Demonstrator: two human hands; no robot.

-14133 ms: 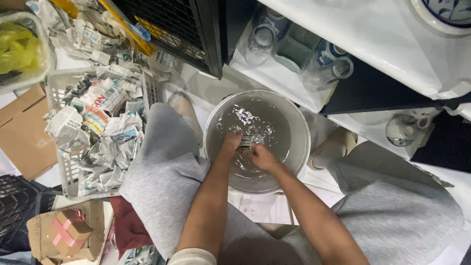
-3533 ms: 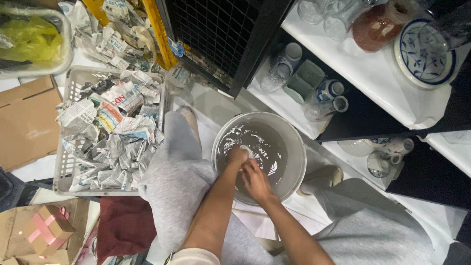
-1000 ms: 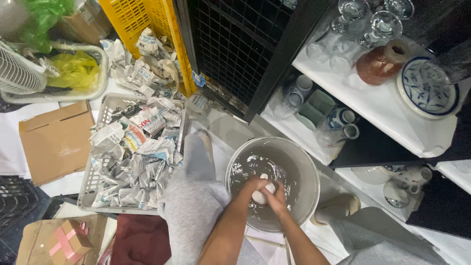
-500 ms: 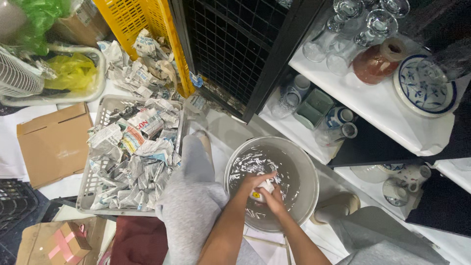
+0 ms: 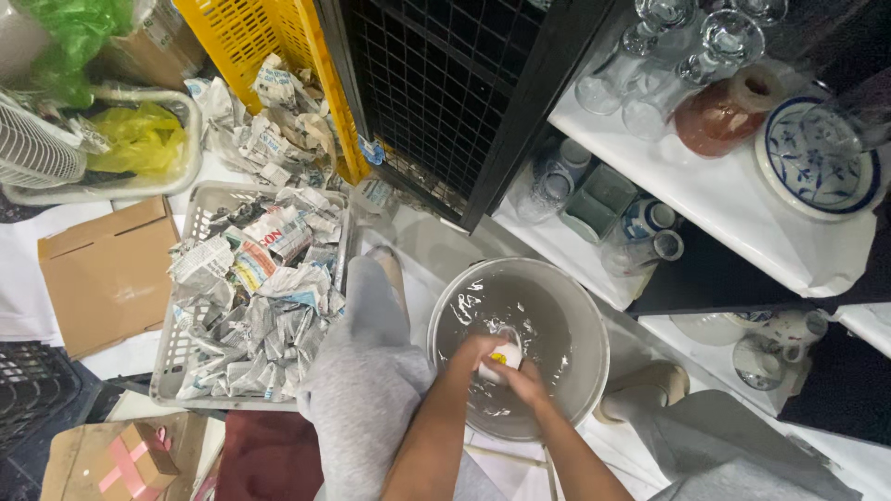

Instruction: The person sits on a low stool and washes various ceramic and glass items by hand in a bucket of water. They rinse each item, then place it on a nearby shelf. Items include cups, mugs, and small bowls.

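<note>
Cup (image 5: 502, 355): small, white, with a yellow spot; inside the basin near its middle, over the water, clamped between both hands.
Left hand (image 5: 476, 353): at the cup's 9 o'clock, fingers curled round its side, touching it.
Right hand (image 5: 522, 378): at the cup's 4 o'clock, closed against its lower side, touching the left hand's fingers.
Basin (image 5: 587, 316): round, pale grey, holding rippled water; set on the floor between the grey-clad knees.
Knees: left one (image 5: 362, 390) at the basin's 9 o'clock, right one (image 5: 715, 455) at 4 o'clock.
Shoe (image 5: 645, 382): beige, just beside the basin rim at 3 o'clock.
Basket (image 5: 176, 343): pale plastic, full of crumpled newspaper (image 5: 255, 288), well left of the basin at 9 o'clock.
Shelf (image 5: 724, 199): white, at the basin's 1 o'clock; glasses (image 5: 650, 93), brown pot (image 5: 719, 116) and blue-patterned plate (image 5: 821, 158) on top, cups (image 5: 640, 232) on the lower level.
Crate (image 5: 445, 93): black wire, at 12 o'clock, beside a yellow crate (image 5: 251, 37).
Carton (image 5: 107, 274): flat brown, at far 9 o'clock.
</note>
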